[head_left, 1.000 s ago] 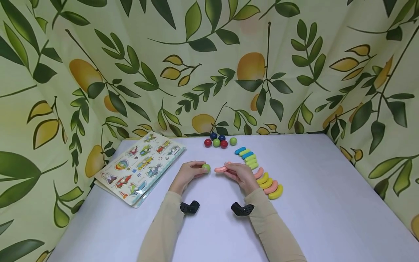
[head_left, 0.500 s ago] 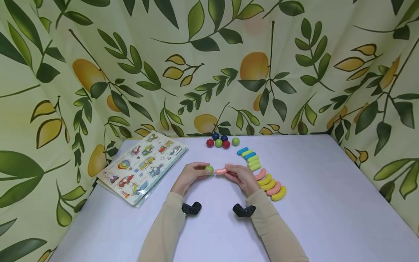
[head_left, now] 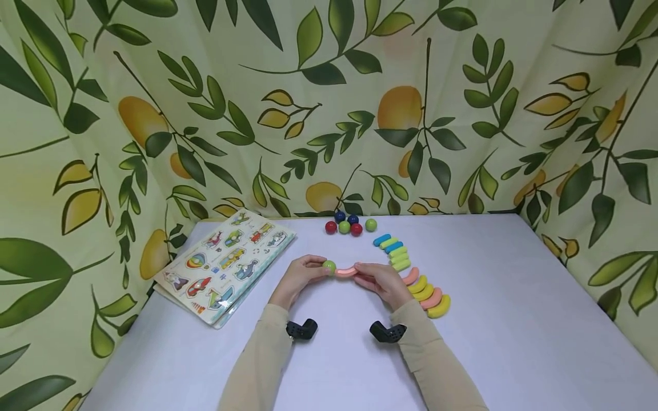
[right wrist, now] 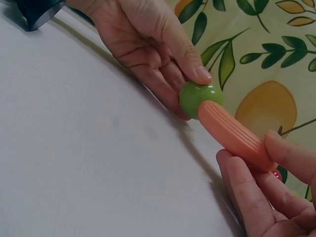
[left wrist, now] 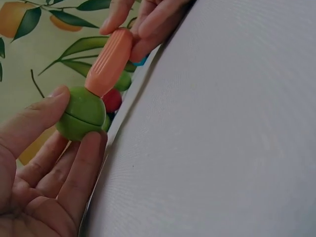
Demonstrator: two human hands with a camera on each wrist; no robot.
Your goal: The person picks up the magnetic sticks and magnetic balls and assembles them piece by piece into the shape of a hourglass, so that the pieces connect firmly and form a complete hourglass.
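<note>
Leafy printed cloth [head_left: 334, 85] hangs behind a white tabletop [head_left: 329, 365]. From the head, the left hand [head_left: 302, 276] pinches a green ball [head_left: 329, 266] and the right hand [head_left: 381, 281] a pink curved rod [head_left: 345, 273], mid-tabletop, the rod's left end meeting the ball; loose balls [head_left: 344, 227] sit farther off. Fingers cover the rod's right end. From the left wrist, gripping the ball by its sides looks best, leaving the contact spot free; the right hand is cut off above. From the right wrist, aiming the rod at the ball's centre should help; whether they are joined or merely touching, I cannot tell.
</note>
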